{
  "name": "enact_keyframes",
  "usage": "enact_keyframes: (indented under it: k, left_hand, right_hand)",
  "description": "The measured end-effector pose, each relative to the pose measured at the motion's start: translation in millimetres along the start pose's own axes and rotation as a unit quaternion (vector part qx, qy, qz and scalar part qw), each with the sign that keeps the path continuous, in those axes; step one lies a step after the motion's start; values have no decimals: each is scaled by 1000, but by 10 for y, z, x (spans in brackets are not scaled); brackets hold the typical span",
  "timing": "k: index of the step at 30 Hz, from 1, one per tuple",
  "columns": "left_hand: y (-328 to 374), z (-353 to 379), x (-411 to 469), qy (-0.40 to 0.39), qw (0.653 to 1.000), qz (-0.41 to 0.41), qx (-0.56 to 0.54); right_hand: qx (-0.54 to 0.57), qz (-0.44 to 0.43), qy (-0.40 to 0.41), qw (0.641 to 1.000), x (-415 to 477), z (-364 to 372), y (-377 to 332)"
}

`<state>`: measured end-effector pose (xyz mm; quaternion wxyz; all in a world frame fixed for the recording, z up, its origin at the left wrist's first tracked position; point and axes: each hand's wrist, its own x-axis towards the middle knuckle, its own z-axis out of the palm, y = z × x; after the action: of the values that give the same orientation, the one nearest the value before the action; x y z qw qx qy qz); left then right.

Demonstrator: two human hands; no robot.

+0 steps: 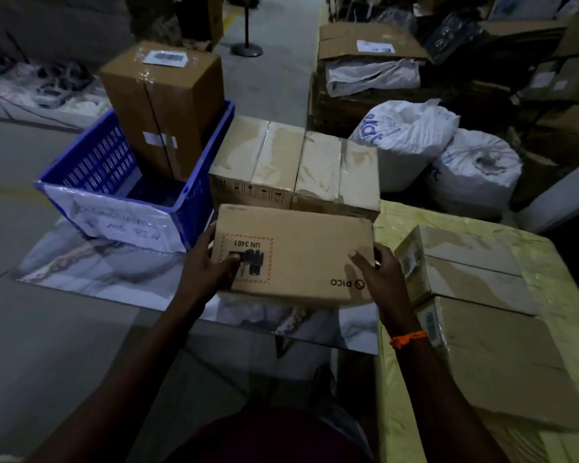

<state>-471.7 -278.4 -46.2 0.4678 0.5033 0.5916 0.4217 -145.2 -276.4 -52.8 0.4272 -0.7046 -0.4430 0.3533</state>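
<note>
Cardboard box [295, 252], printed "PICO" and "UN 3481": held above the floor, just in front of two taped cartons [295, 162]; left hand [211, 262] and right hand [378, 272] gripped its opposite ends. Blue crate [208, 182] stood left.

I hold a flat cardboard box [295, 252] between both hands: my left hand [211, 262] grips its left end, thumb on the printed warning label, and my right hand [378, 272] grips its right end by the PICO print. Just beyond it lie two taped boxes [295, 162]. A blue crate [194, 195] with a tall box [161, 105] stands to the left.
</note>
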Motion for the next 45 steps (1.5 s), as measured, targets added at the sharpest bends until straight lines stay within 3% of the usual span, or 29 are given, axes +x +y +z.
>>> enact_keyframes:
  k: [4,7,15,29,33,39,45]
  left_hand:
    - [-102,-22,-59,9,999,51,0]
    - [-153,26,-101,0,999,32,-31]
    - [-304,-23,-273,5,993,-48,-108]
    - [-771,3,-615,6,991,-128,-27]
    - [-814,24,-416,16,991,-136,6]
    - [-584,124,263,-2,995,-63,73]
    - [-357,301,754,-8,993,-81,89]
  right_hand:
    - [37,8,60,998,-159,-138,37]
    - [51,30,76,995,-284,-173,106]
    - [77,87,53,992,-624,-126,329]
    - [27,139,-9,990,-870,30,681]
    - [-1,139,-20,990,-747,34,674]
    - [-42,85,-24,995,-58,93,502]
    - [-48,101,-8,994,644,239,315]
